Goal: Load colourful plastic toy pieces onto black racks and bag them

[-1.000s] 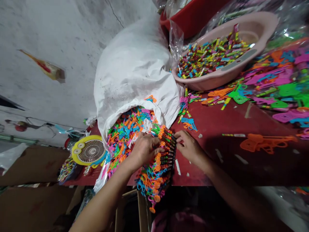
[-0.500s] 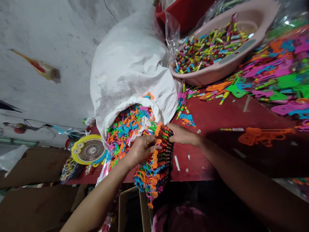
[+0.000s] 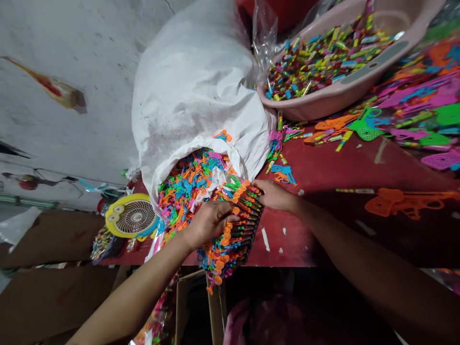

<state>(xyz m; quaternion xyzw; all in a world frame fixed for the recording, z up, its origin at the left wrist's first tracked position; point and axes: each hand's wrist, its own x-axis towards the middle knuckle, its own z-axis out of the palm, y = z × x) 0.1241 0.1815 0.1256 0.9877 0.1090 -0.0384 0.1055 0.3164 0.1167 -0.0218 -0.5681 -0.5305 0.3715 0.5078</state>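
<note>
A row of small plastic toy dart guns (image 3: 239,235) in orange, green, blue and pink lies across the table's front edge. Orange suction-cup tips stand along it, and dark ends line up on its right side. My left hand (image 3: 212,221) is closed, thumb and forefinger pinching at the middle of the row; what exactly they grip is partly hidden. At the row's far right corner, my right hand (image 3: 276,195) has its fingers bent around the end pieces. Behind my left hand, a white sack (image 3: 194,86) spills many loose toy guns (image 3: 189,184) from its mouth.
A pink basin (image 3: 309,109) of small colored tubes stands at the back right. Flat plastic toys (image 3: 406,105) pile up beside it. An orange toy gun (image 3: 406,202) lies on the red table (image 3: 323,239). A yellow fan (image 3: 131,215) stands left; below is an open carton (image 3: 192,282).
The view has shifted slightly, so basin and sack appear farther right. The row's near end has swung a little left and up. Both hands stay at the row.
</note>
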